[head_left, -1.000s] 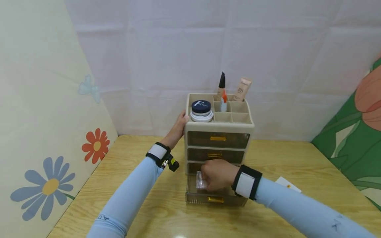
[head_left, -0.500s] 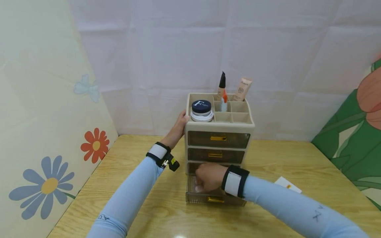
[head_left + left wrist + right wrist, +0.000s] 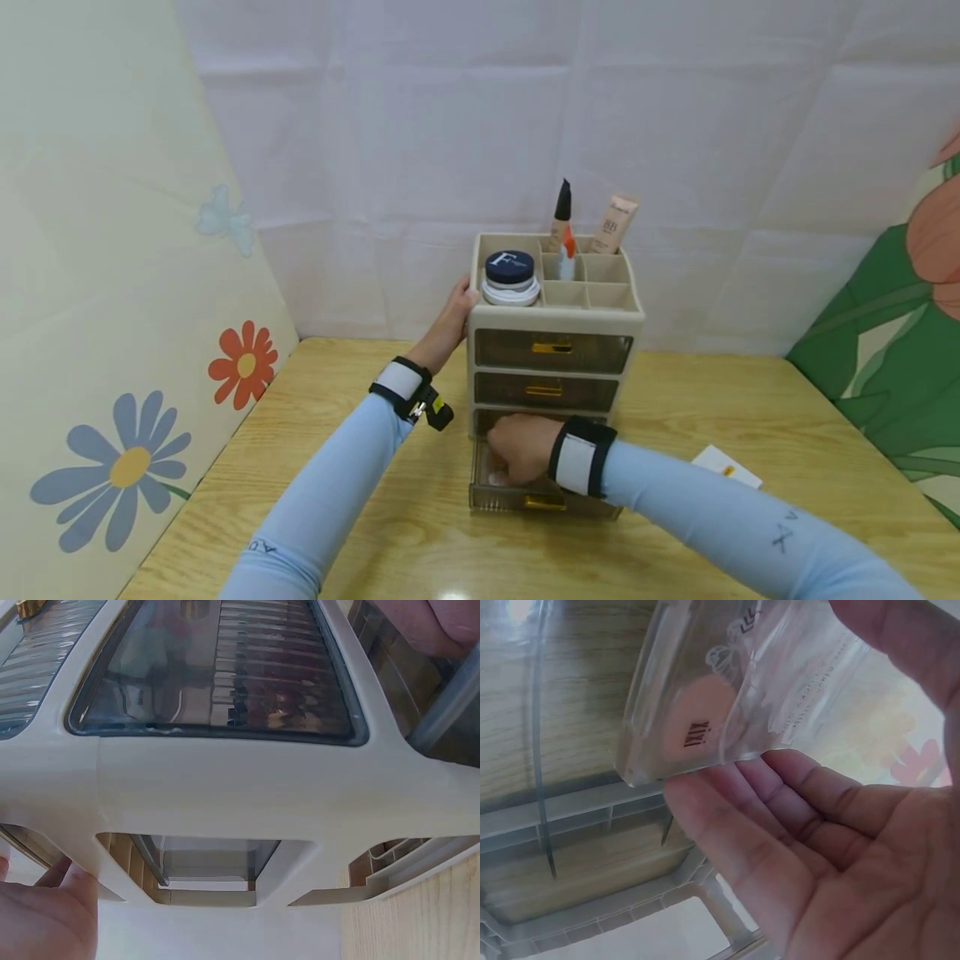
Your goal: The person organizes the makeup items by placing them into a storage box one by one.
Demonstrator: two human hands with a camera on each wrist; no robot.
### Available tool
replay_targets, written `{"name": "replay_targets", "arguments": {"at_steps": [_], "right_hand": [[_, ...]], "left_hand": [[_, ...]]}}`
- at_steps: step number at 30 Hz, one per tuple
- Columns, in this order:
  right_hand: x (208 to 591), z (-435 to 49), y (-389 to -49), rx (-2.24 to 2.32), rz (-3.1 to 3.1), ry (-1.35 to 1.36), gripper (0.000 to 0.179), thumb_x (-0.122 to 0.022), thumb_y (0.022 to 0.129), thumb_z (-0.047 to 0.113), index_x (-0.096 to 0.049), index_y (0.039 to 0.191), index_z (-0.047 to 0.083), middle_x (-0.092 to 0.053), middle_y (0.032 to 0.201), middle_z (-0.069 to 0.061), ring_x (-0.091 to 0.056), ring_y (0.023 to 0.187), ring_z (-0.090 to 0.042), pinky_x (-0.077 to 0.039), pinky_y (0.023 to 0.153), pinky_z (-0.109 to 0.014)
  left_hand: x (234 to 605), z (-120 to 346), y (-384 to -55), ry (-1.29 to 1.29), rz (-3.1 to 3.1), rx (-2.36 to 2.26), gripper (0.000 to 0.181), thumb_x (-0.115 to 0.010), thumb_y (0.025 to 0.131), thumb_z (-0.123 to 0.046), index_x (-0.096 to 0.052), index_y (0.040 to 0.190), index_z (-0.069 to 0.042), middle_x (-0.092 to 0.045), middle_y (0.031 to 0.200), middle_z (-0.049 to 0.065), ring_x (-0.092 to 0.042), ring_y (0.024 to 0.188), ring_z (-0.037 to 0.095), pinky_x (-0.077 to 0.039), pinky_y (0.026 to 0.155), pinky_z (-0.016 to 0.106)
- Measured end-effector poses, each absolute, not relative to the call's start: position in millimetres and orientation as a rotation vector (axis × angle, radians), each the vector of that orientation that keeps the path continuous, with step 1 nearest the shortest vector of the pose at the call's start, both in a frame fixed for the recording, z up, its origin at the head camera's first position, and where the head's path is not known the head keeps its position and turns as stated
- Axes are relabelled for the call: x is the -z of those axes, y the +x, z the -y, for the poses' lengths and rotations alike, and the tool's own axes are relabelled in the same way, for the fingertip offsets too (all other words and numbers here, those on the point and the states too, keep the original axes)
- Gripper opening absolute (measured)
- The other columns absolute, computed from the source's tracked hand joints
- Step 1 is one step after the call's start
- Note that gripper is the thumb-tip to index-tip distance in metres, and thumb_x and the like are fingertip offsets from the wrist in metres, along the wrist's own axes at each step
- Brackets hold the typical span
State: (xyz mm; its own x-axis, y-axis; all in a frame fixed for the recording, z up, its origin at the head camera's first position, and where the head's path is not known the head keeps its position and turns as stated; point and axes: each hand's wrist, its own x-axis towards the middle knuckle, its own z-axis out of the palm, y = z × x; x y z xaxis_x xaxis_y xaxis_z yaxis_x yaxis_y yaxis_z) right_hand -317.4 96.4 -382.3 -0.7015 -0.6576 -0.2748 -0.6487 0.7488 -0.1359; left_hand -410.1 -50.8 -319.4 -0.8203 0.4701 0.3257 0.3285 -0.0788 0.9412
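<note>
A beige makeup organizer (image 3: 555, 313) with smoky see-through drawers stands on the table. Its bottom drawer (image 3: 498, 500) is pulled out. My right hand (image 3: 521, 450) is down in that drawer and holds a clear plastic case (image 3: 645, 712) between thumb and fingers. Inside the case shows a peach powder puff (image 3: 697, 720) marked "XIXI". My left hand (image 3: 456, 310) grips the organizer's upper left side; in the left wrist view, the thumb (image 3: 79, 892) lies along the frame, and the other fingers are mostly hidden.
On top sit a round jar with a navy lid (image 3: 510, 267), a black-capped tube (image 3: 562, 204), a red-tipped clear item (image 3: 567, 254) and a BB cream tube (image 3: 615, 223). A white card (image 3: 726, 467) lies on the table (image 3: 360, 500) at right. A white cloth hangs behind.
My right hand has moved left and slightly deeper into the bottom drawer with the clear case, which it now mostly hides in the head view. The left hand keeps its place.
</note>
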Motion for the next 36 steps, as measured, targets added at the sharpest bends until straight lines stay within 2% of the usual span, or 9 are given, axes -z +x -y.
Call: {"name": "replay_targets", "arguments": {"at_steps": [5,12,19,22,29,36], "right_hand": [[385,-95,-318,0.03,-2.656,-1.053,0.022,-0.075,0.084,0.023,-0.065,0.065,0.019,-0.053,0.058,0.011,-0.046,0.053,-0.007,-0.042,0.05,-0.024],[383,-93,-317,0.021,-2.652,-1.047,0.039,-0.073,0.085,0.022,-0.05,0.054,0.016,-0.042,0.051,0.009,-0.037,0.048,-0.008,-0.03,0.044,-0.025],[380,-90,-316,0.039,-2.659,-1.026,0.036,-0.074,0.084,0.018,-0.051,0.056,0.015,-0.044,0.054,0.008,-0.039,0.048,-0.008,-0.031,0.044,-0.025],[383,-90,-317,0.032,-2.663,-1.025,0.032,-0.074,0.083,0.018,-0.054,0.058,0.016,-0.048,0.056,0.008,-0.042,0.05,-0.009,-0.035,0.045,-0.025],[383,-91,-318,0.052,-2.669,-0.978,0.016,-0.077,0.08,0.02,-0.063,0.08,0.014,-0.058,0.072,0.007,-0.055,0.065,-0.008,-0.048,0.06,-0.025],[365,-96,-316,0.076,-2.687,-0.892,0.039,-0.08,0.078,0.037,-0.06,0.097,0.011,-0.055,0.079,0.005,-0.053,0.071,-0.011,-0.047,0.067,-0.03]], "left_hand": [[318,50,-408,0.901,-2.054,-2.046,0.066,-0.033,0.096,-0.044,-0.013,0.154,-0.02,-0.024,0.152,0.007,-0.028,0.135,0.022,-0.025,0.108,0.051],[317,50,-408,0.914,-2.061,-2.034,0.067,-0.033,0.096,-0.044,-0.011,0.155,-0.021,-0.022,0.154,0.008,-0.027,0.136,0.023,-0.025,0.108,0.051],[317,51,-407,0.899,-2.059,-2.04,0.07,-0.034,0.094,-0.045,-0.011,0.155,-0.02,-0.02,0.154,0.008,-0.027,0.136,0.023,-0.025,0.109,0.051],[317,52,-407,0.901,-2.057,-2.04,0.07,-0.034,0.094,-0.047,-0.01,0.155,-0.02,-0.019,0.155,0.008,-0.026,0.136,0.023,-0.024,0.109,0.051],[318,53,-408,0.908,-2.019,-2.041,0.065,-0.031,0.099,-0.04,-0.008,0.156,-0.018,-0.017,0.156,0.011,-0.025,0.136,0.025,-0.024,0.109,0.05],[306,55,-396,0.924,-1.993,-2.014,0.063,-0.026,0.1,-0.031,-0.003,0.155,-0.011,-0.014,0.156,0.017,-0.025,0.135,0.028,-0.025,0.109,0.05]]}}
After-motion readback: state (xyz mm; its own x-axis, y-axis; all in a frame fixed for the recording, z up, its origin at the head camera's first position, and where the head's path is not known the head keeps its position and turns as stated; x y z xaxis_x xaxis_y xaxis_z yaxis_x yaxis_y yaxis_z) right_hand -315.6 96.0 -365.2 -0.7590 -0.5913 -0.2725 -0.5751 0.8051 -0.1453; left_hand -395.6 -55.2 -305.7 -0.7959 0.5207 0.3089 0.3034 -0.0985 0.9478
